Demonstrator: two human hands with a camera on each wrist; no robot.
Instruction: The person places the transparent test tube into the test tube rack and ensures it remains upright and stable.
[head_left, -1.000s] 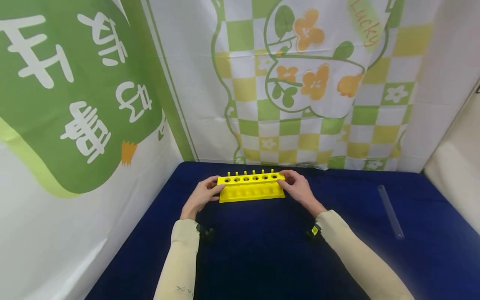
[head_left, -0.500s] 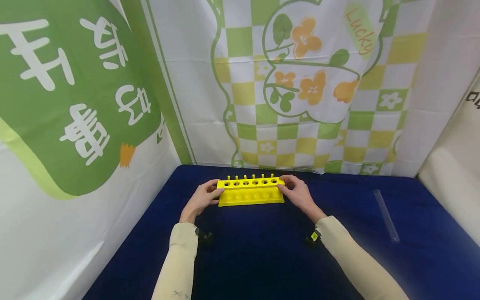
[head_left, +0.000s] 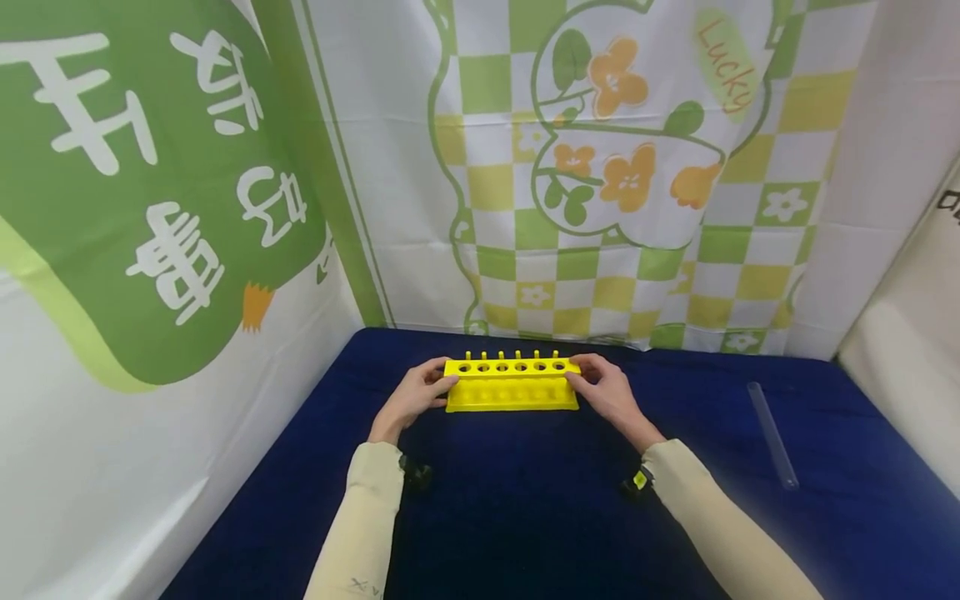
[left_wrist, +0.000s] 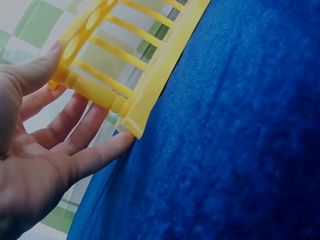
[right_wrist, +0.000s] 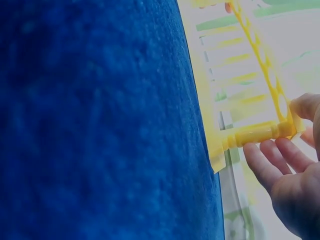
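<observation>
A yellow test tube rack (head_left: 512, 394) stands upright on the dark blue cloth, with a row of round holes on top and a row of pegs behind. No tubes sit in its holes. My left hand (head_left: 412, 395) grips the left end; in the left wrist view its thumb (left_wrist: 42, 67) lies at the top plate and its fingers reach along the end post, the little finger at the base corner. At the opposite end my right hand (head_left: 609, 393) holds the rack, thumb by the top plate and fingers (right_wrist: 262, 167) against the end post.
A clear tube (head_left: 773, 435) lies on the cloth (head_left: 525, 517) to the right, beyond my right hand. Behind the table hangs a checked, flowered curtain (head_left: 585, 267); a green and white one (head_left: 187, 350) borders the left side.
Held in both hands, the rack has shifted slightly to the right and turned a little, so its front edge now runs nearly level in the head view. The clear tube stays put.
</observation>
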